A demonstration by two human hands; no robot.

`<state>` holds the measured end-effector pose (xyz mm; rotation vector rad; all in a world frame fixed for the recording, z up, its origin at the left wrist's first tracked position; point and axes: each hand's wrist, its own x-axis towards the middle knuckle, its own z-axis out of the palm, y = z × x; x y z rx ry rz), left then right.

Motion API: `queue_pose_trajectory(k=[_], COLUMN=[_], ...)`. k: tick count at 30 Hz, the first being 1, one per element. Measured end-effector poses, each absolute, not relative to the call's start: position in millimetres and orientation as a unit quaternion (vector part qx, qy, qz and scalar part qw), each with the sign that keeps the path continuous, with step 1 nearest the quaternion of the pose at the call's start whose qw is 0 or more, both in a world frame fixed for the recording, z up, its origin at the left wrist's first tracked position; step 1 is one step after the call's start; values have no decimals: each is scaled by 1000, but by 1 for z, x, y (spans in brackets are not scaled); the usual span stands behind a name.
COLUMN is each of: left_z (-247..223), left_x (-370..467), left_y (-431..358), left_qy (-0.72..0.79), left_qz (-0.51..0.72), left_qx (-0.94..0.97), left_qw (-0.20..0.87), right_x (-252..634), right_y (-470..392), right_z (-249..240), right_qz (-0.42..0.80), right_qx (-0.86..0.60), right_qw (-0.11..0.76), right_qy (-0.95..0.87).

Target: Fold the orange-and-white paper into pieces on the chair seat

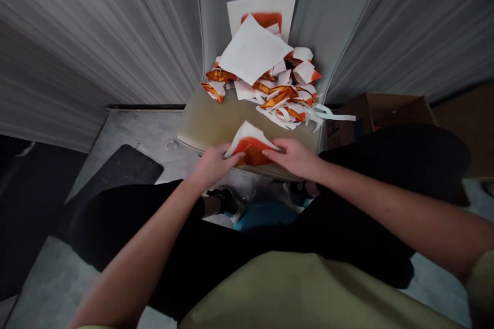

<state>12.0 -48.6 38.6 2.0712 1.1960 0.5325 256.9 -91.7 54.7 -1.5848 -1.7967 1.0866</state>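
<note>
Between my two hands is a partly folded sheet of paper (252,148), white on one side with an orange-gold patch on the other. My left hand (214,163) pinches its left edge, thumb on top. At the right edge my right hand (294,156) grips it the same way. The sheet is held just over the front of a padded chair seat (210,121). Behind it on the seat lies a pile of folded paper pieces (280,96) in white, orange and gold. A white square sheet (254,51) rests on top of that pile.
A stack of flat sheets (235,13) leans near the grey chair back (328,5). Thin paper strips (337,116) hang past the seat's right side. An open cardboard box (399,108) stands right, and a dark flat panel (129,169) lies on the floor at left.
</note>
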Motion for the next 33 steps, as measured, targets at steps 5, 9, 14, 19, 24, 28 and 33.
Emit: queue_pose_trajectory(k=[5, 9, 14, 19, 24, 28, 33], left_z=[37, 26, 28, 34, 28, 20, 8], left_x=[20, 30, 46, 56, 59, 61, 60], left_y=[-10, 2, -5, -9, -10, -13, -20], left_qy=[468, 527, 594, 612, 551, 522, 490], left_qz=[201, 235, 217, 127, 152, 168, 153], left_qx=[684, 647, 709, 757, 813, 835, 857], left_qw=[523, 498, 311, 191, 111, 54, 35], right_x=[266, 266, 263, 253, 249, 250, 248], right_y=[-40, -24, -27, -32, -31, -27, -29], right_z=[57, 48, 45, 41, 34, 28, 20], right_qz=[503, 497, 363, 227, 162, 153, 151], right_qx=[-620, -648, -666, -670, -641, -606, -566], right_qw=[193, 193, 169, 144, 112, 143, 182], right_qy=[-571, -544, -629, -692, -742, -767, -790])
